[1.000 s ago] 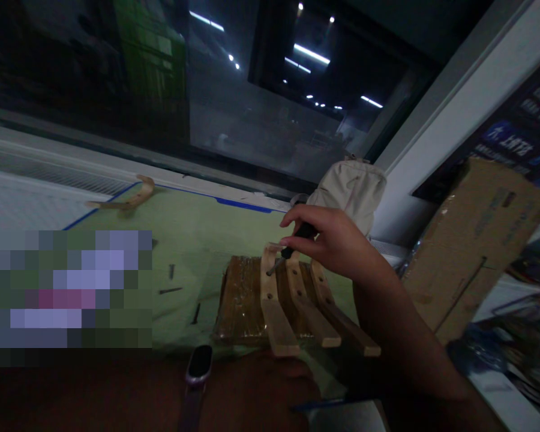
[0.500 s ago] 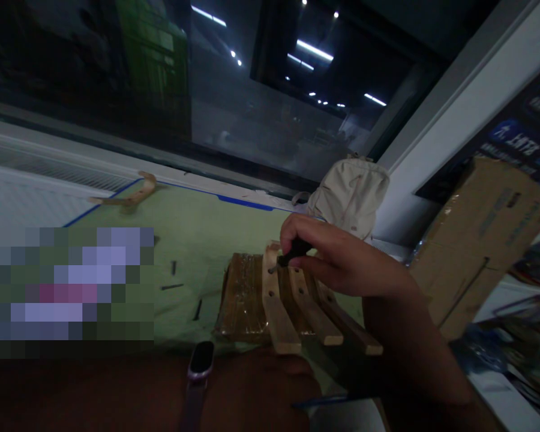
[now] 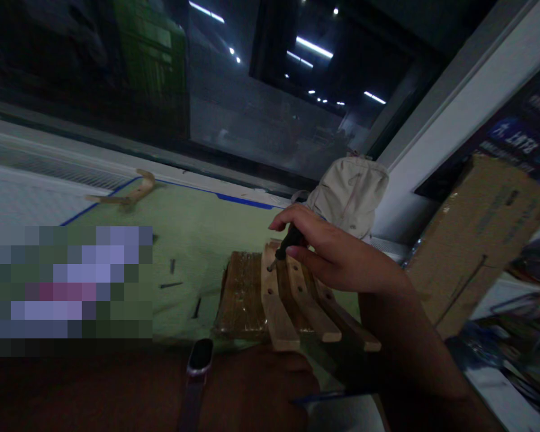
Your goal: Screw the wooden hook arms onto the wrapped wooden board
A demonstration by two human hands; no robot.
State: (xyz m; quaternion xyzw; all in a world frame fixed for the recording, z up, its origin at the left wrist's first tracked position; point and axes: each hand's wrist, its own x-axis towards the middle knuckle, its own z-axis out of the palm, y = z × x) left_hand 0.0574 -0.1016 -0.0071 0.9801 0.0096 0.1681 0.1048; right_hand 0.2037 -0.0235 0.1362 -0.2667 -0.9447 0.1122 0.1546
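Note:
In my right hand (image 3: 328, 249) is a screwdriver with a dark handle (image 3: 290, 241). Its metal shaft slants down to a hole near the upper end of the leftmost curved wooden piece (image 3: 282, 327). Two similar pieces, a middle one (image 3: 317, 315) and a right one (image 3: 353, 327), lie alongside, with holes in them. All three rest across a brown, tape-wrapped block (image 3: 242, 294). My left hand (image 3: 270, 381), below a wrist band (image 3: 201, 354), is by the near ends of the wooden pieces. It is dark, and its fingers are hidden.
Several screws (image 3: 171, 285) lie on the green tabletop (image 3: 193, 222) left of the block. Another curved wooden piece (image 3: 139, 189) sits at the far left edge. A beige backpack (image 3: 348, 192) stands by the window, and a large cardboard box (image 3: 481, 240) leans at right.
My right hand's index finger has lifted and stretched away from the screwdriver handle, showing more of it. The wooden pieces and my left hand stay about where they were.

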